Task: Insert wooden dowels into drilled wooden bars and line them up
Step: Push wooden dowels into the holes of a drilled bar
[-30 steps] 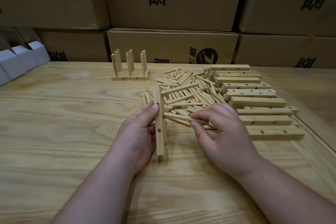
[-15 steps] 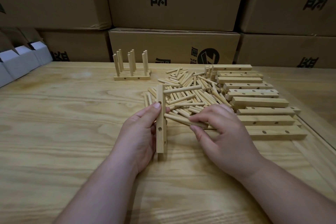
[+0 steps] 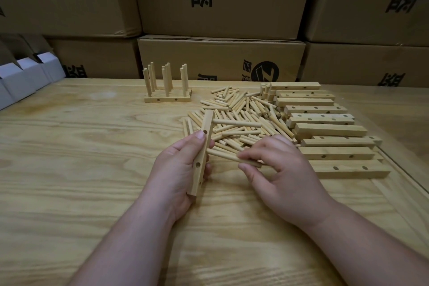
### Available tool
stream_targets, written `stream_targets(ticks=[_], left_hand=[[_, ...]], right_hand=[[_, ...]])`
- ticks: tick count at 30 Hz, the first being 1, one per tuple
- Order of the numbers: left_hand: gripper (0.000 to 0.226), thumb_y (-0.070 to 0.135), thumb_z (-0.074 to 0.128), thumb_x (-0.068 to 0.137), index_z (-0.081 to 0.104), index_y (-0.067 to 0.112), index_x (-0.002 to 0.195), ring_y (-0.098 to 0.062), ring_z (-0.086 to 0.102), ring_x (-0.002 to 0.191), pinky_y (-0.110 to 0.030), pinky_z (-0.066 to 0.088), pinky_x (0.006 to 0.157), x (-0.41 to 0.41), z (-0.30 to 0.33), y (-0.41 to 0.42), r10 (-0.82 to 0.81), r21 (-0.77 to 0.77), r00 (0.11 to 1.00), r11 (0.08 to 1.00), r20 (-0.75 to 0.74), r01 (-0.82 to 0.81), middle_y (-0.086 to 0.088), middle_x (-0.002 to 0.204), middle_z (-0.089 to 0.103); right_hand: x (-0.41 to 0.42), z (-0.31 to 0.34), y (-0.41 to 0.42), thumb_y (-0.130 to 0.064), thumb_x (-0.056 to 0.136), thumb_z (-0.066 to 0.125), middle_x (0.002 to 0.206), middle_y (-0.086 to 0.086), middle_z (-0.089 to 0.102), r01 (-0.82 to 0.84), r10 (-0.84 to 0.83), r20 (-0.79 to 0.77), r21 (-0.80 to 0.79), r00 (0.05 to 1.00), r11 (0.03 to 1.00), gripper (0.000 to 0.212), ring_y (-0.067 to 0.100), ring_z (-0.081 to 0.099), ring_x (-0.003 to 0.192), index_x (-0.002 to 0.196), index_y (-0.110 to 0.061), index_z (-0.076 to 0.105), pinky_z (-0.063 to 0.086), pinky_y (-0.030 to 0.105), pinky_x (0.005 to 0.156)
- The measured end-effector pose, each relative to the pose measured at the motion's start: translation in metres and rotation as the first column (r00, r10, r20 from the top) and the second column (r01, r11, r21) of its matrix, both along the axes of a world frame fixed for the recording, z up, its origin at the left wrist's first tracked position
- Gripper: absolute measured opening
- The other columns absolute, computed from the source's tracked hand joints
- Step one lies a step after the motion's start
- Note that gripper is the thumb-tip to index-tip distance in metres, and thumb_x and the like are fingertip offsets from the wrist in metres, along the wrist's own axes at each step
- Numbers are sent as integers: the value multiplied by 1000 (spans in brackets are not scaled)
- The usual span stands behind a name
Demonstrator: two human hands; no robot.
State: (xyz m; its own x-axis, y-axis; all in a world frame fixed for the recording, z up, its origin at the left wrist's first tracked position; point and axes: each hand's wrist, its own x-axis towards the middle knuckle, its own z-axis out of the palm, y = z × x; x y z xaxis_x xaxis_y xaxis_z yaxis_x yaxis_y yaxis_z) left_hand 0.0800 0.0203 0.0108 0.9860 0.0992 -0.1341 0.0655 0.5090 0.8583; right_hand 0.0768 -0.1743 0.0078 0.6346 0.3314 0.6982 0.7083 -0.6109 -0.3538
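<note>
My left hand [image 3: 178, 169] grips a drilled wooden bar [image 3: 202, 153], held on edge with its holes facing me. One dowel [image 3: 236, 122] sticks out of the bar's far end to the right. My right hand [image 3: 281, 174] pinches a second dowel [image 3: 228, 157], whose left tip sits at the bar's middle. Behind them lies a loose heap of dowels [image 3: 241, 109]. To the right, several drilled bars [image 3: 329, 132] are laid in a stack of rows. At the back stand finished bars with upright dowels [image 3: 167, 90].
The wooden table [image 3: 81, 158] has a seam and edge on the right [image 3: 404, 169]. Large cardboard boxes [image 3: 220, 60] form a wall behind the table. White folded cartons [image 3: 25, 76] sit at the far left.
My right hand has drawn a little nearer and lifted the pinched dowel, keeping its tip at the bar. The left hand and bar have barely shifted.
</note>
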Motion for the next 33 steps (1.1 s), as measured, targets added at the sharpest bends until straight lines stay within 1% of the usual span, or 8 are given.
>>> stream_targets(ticks=[3, 7, 11, 16, 20, 24, 29, 33], left_hand=[[43, 31, 78, 71, 75, 4, 104, -8, 60, 57, -24, 52, 51, 0, -1, 0, -4, -8, 1000, 1000, 1, 4, -5, 84, 73], [46, 32, 77, 72, 73, 3, 108, -7, 61, 57, -23, 53, 52, -1, -1, 1, -20, -2, 1000, 1000, 12, 20, -3, 82, 73], [36, 33, 77, 72, 77, 7, 97, -7, 61, 58, -23, 53, 54, -2, -1, 1, -40, 17, 999, 999, 28, 39, -3, 85, 73], [43, 34, 76, 73, 75, 6, 106, -7, 61, 59, -24, 54, 55, -2, -1, 2, -33, 26, 999, 999, 22, 32, -4, 88, 74], [41, 34, 76, 74, 75, 5, 104, -7, 61, 59, -24, 54, 56, -2, -1, 1, -31, 34, 999, 999, 18, 31, -3, 84, 74], [44, 33, 75, 75, 73, 4, 109, -7, 63, 60, -24, 54, 56, -2, 0, 0, -26, 37, 1000, 999, 15, 26, -4, 87, 74], [40, 33, 74, 74, 75, 5, 103, -6, 63, 59, -23, 55, 55, -3, 2, 0, -23, 26, 1000, 999, 10, 22, -3, 84, 74], [37, 33, 73, 76, 76, 6, 100, -8, 60, 58, -24, 54, 53, -4, 2, -1, -27, 26, 1000, 999, 9, 26, -4, 83, 73]], right_hand=[[-1, 0, 0, -25, 88, 71, 86, -9, 63, 2, -2, -20, 10, 1000, 1000, 18, 13, 58, 89, 101, -16, 79, 47, 30, 83], [-1, -1, -1, -26, 88, 69, 79, -7, 58, 13, -12, -56, 32, 998, 999, 21, 13, 57, 86, 104, -16, 79, 47, 30, 80], [-2, 0, -1, -25, 88, 69, 76, -6, 56, 17, -14, -71, 44, 997, 999, 20, 14, 57, 82, 104, -17, 78, 48, 30, 77], [-4, 0, -1, -25, 88, 68, 74, -6, 56, 12, -6, -95, 66, 995, 998, 21, 14, 58, 78, 104, -16, 79, 49, 32, 71], [-4, 1, 0, -29, 89, 66, 73, -5, 57, 17, -9, -129, 65, 992, 998, 23, 12, 58, 77, 105, -18, 79, 49, 32, 70], [-4, 2, 0, -30, 90, 64, 73, -4, 59, 18, -8, -150, 65, 989, 998, 24, 11, 59, 77, 105, -19, 79, 49, 32, 68], [-2, -2, 3, -28, 92, 66, 76, -10, 57, 40, -23, -162, 101, 987, 994, 20, 6, 57, 79, 105, -20, 78, 44, 19, 71], [-2, -2, 3, -30, 89, 74, 85, -16, 61, 41, -29, -167, 64, 985, 997, 20, 3, 59, 87, 108, -23, 76, 45, 17, 79]])
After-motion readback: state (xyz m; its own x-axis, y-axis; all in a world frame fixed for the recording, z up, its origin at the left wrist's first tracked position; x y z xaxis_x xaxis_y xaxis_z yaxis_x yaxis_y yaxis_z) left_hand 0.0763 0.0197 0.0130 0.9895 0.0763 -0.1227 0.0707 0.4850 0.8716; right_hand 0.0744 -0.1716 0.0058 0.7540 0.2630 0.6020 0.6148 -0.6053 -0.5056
